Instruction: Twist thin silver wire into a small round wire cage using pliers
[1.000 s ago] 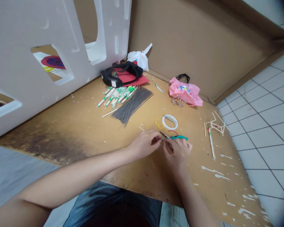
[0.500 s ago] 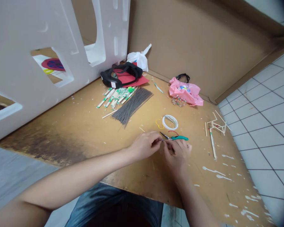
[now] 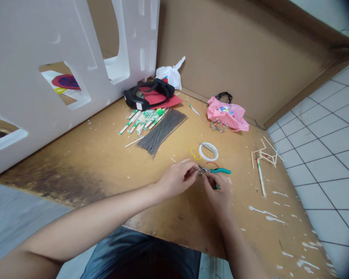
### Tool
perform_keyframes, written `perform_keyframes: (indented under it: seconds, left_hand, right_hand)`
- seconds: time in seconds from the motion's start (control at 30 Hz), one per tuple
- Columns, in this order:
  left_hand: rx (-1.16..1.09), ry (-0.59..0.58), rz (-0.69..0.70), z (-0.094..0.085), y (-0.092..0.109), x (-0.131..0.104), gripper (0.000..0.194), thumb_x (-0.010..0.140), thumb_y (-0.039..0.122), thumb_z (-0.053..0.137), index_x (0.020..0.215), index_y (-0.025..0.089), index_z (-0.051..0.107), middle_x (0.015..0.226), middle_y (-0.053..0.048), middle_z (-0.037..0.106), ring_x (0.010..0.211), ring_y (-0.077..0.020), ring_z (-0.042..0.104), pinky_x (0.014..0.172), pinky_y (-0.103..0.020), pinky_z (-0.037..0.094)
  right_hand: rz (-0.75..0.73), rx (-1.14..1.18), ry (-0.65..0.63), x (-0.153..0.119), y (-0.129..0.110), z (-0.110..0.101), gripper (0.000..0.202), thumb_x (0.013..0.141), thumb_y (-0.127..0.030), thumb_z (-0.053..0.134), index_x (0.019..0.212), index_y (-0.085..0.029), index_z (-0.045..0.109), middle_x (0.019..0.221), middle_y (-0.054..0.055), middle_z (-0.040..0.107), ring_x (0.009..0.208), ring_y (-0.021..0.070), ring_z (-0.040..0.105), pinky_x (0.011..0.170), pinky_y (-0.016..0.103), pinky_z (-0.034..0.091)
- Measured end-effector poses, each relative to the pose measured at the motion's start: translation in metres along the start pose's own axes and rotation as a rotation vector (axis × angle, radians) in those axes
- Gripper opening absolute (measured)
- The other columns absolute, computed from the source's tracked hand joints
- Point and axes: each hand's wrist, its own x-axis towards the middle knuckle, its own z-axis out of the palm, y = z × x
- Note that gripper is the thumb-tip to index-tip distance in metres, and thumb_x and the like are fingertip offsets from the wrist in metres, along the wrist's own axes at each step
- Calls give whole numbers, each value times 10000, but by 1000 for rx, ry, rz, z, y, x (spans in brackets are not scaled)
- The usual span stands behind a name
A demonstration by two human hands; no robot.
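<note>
Between the fingertips of both hands is a small piece of bent, thin metal wire (image 3: 200, 174), with fine loops showing. My left hand (image 3: 178, 176) pinches its left side, thumb and forefinger together. My right hand (image 3: 219, 190) pinches it from the right, fingers curled. Pliers with teal handles (image 3: 221, 170) lie on the table just behind the fingers, partly hidden by my hands and the wire. Beyond them are a white ring (image 3: 200, 152) with metal pieces across it, a yellow wire loop (image 3: 195, 155) and a short red wire (image 3: 213, 163).
On the wooden table (image 3: 104, 155) lie a bundle of grey wires (image 3: 163, 131), wrapped chopsticks (image 3: 144, 121) and a black headset (image 3: 149, 95). A pink bag (image 3: 228, 114) stands at the back, a stick frame (image 3: 267, 157) at right. A white plastic panel (image 3: 69, 35) rises at left.
My right hand has turned and shifted slightly, with its fingers more curled. More of the wire loops now shows between the fingertips. My left hand stays nearly in place.
</note>
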Motion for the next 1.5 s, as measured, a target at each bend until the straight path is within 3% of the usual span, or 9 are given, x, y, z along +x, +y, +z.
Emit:
perform_keyframes:
  seconds: [0.17,0.33,0.7,0.87,1.03,1.13,1.33,1.5]
  left_hand:
    - [-16,-22,-45,1,2,0,97,808,174,464,845,173,554,754,2,564,635,-93,508,594,-212,407]
    - [-39,-42,-63,0,7,-1,80,802,176,471,817,174,549,721,7,565,633,-97,510,593,-214,412]
    - [126,-36,61,-1,6,-2,108,822,158,442,786,172,543,715,-1,551,654,-107,498,606,-224,385]
    - [261,-65,108,-1,8,-2,142,845,181,421,777,170,545,725,-14,568,659,-120,520,603,-232,387]
    - [330,-70,184,4,9,-5,193,865,201,390,857,157,577,754,-45,592,661,-152,554,594,-263,403]
    - [290,-58,201,5,10,-7,208,871,192,373,905,157,576,773,-54,600,695,-164,570,621,-276,419]
    - [127,-55,112,-1,12,-6,136,831,176,440,885,170,564,762,-20,591,695,-128,549,641,-244,421]
    - [-17,-50,-25,-5,13,-3,133,833,211,457,862,168,579,772,-6,600,664,-103,533,615,-222,421]
  right_hand:
    - [-82,-59,54,0,-4,-1,135,821,-285,568,800,-210,678,539,-32,537,533,113,494,613,286,319]
    - [-102,-139,90,1,-8,0,132,821,-283,569,759,-225,669,534,-34,533,528,111,488,619,299,280]
    - [-47,-71,54,1,-10,1,143,836,-265,544,757,-206,647,568,-32,546,563,117,497,654,307,286]
    - [90,56,17,0,-9,4,152,815,-304,568,742,-215,666,611,-14,609,582,133,521,671,319,333]
    - [475,470,-27,1,-6,9,137,716,-334,634,734,-213,697,712,22,692,674,180,601,663,329,442]
    - [596,619,-60,3,-6,12,110,672,-298,649,718,-216,705,725,15,704,703,183,620,669,321,471]
    - [566,579,-37,2,-8,12,107,668,-299,653,680,-199,688,612,0,649,598,150,565,567,278,448]
    - [391,447,58,0,-14,8,108,733,-291,637,777,-197,665,563,-30,577,509,103,464,500,240,388]
